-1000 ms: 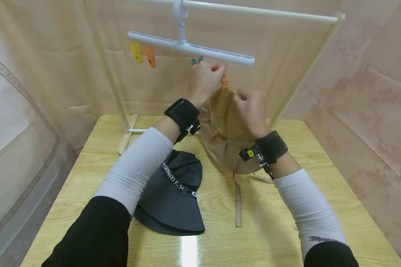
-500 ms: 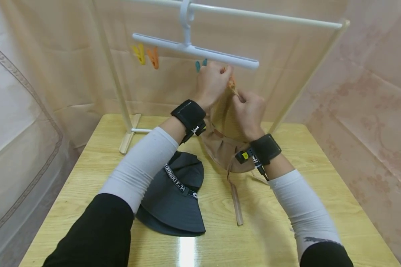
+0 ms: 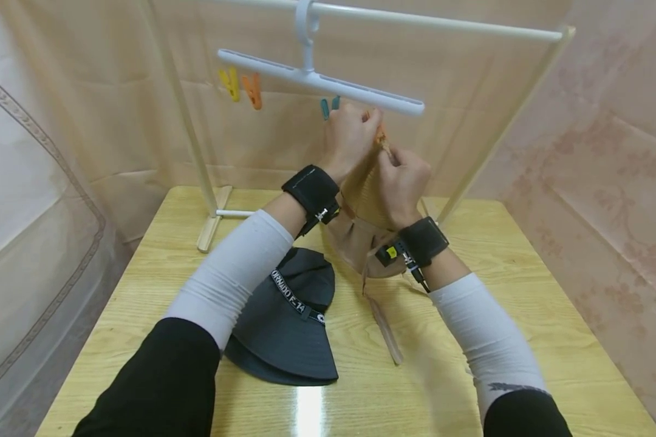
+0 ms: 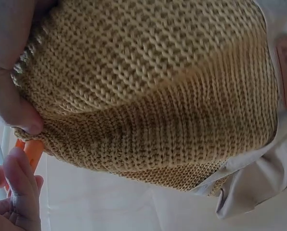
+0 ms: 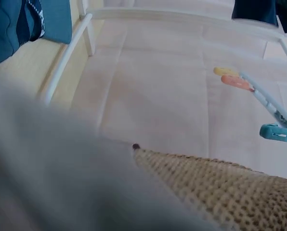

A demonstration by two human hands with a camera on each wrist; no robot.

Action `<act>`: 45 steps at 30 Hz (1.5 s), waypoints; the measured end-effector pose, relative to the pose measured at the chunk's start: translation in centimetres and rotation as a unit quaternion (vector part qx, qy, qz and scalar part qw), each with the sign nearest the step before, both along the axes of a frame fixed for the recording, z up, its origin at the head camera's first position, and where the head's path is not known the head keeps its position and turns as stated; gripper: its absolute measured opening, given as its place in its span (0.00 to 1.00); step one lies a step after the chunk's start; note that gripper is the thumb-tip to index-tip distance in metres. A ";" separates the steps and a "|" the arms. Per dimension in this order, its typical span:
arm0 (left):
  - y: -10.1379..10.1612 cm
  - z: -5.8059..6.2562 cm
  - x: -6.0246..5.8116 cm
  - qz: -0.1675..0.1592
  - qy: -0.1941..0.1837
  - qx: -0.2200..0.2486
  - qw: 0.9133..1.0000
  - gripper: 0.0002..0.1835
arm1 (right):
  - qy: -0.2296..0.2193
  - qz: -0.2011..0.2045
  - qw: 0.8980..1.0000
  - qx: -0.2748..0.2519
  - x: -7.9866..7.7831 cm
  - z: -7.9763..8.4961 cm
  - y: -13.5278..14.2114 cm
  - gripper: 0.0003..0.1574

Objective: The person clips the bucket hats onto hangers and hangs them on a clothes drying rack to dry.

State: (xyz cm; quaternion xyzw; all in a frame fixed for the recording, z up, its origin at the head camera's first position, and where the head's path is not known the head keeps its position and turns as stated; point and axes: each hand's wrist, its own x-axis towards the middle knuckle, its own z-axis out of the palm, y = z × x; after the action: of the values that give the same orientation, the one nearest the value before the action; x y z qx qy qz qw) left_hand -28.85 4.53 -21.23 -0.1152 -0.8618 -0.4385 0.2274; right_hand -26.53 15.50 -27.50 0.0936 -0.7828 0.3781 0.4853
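Showing ribbed tan knit, the hat [image 4: 158, 106] is creased.

Head view: bright, mostly even light; one white glare patch lay on the near part of the table [image 3: 372, 400], a soft shadow right of the tan strap [image 3: 384, 331]. Left wrist view: dimmer, the knitted hat [image 4: 158, 96] shaded but its stitches distinct. Right wrist view: pale, bluish; grey foreground shape [image 5: 71, 178] wholly out of focus, upper white bar [image 5: 182, 15] slightly bowed.
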 end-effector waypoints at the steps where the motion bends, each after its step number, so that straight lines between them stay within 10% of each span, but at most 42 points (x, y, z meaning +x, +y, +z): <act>1: 0.1 0.0 0.1 0.001 -0.002 0.002 1.000 0.29 | 0.000 0.000 1.000 -0.004 0.0 0.0 0.0 0.16; 22: -0.4 0.0 0.3 -0.017 -0.031 0.014 0.999 0.30 | 0.001 0.009 0.999 -0.035 0.4 -0.2 0.6 0.15; 45: -1.9 -1.5 0.0 -0.016 -0.051 0.046 0.997 0.29 | -0.196 0.096 0.974 0.056 1.0 1.3 2.5 0.16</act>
State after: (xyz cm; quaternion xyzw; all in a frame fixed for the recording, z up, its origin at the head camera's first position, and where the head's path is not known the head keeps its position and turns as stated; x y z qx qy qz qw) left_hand -28.85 2.61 -22.78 -0.0962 -0.8490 -0.4869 0.1811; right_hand -25.56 17.97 -26.20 0.1191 -0.8703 0.3891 0.2776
